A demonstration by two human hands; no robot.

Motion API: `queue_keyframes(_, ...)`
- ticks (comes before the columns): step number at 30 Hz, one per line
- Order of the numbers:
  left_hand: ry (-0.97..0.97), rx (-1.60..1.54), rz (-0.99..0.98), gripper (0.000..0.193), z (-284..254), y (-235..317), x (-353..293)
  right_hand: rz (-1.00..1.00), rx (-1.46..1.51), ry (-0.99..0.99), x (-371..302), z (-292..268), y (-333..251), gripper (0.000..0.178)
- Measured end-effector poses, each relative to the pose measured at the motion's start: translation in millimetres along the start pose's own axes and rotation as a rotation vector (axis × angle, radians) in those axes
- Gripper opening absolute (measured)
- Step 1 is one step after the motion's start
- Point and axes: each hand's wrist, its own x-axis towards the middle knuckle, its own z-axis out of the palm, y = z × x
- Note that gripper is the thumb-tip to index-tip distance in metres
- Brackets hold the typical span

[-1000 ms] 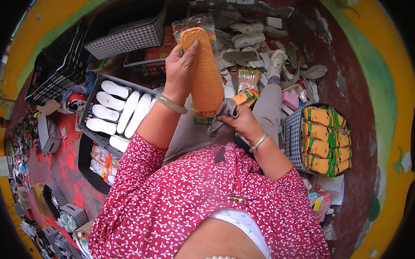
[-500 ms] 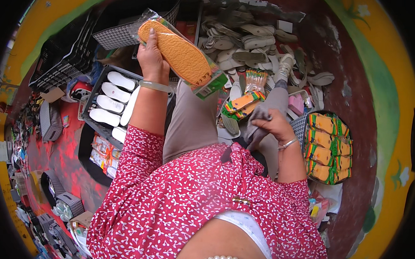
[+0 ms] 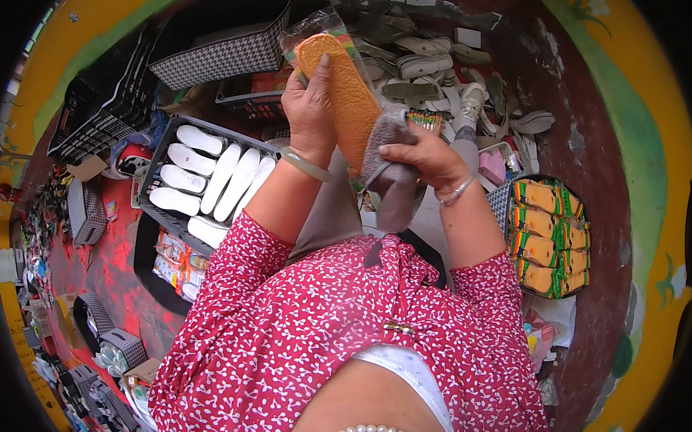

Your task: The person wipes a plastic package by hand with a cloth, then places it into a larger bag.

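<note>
My left hand (image 3: 310,110) grips an orange textured insole (image 3: 342,100) in a clear plastic sleeve, thumb lying across its face. The insole's upper end points away from me. In my right hand (image 3: 432,156) is a bunched grey cloth (image 3: 390,152), pressed over the insole's lower end. Part of the cloth hangs down below my fingers, and it hides that end of the insole. Both hands are closed, held above my lap.
Left of my leg stands a dark crate (image 3: 159,158) holding white insoles (image 3: 195,160). On my right, a basket (image 3: 500,204) holds stacked orange packaged insoles (image 3: 536,221). Loose shoes (image 3: 426,63) lie piled ahead. A black-and-white patterned bin (image 3: 217,62) stands at far left.
My left hand has brought the insole right and lower, turning it more upright. My right hand has lifted the grey cloth up and left from near my knee onto the insole.
</note>
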Motion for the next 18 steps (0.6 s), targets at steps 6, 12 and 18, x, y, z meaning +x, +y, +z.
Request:
queue_keyframes(6, -0.011, 0.040, 0.134, 0.023, 2.0, 6.5, -2.0, 0.063, 0.059, -0.055, 6.7, -4.9, 20.6, 0.038)
queue_keyframes(12, 0.038, -0.078, 0.147, 0.024, -5.8, 10.6, 9.8, -0.068, -0.126, 0.130, 2.8, -10.0, 61.1, 0.033)
queue_keyframes(18, 0.242, -0.147, -0.019, 0.021, -26.4, 6.7, 18.8, -0.057, -0.177, 0.218, -9.5, 3.5, 44.6, 0.031)
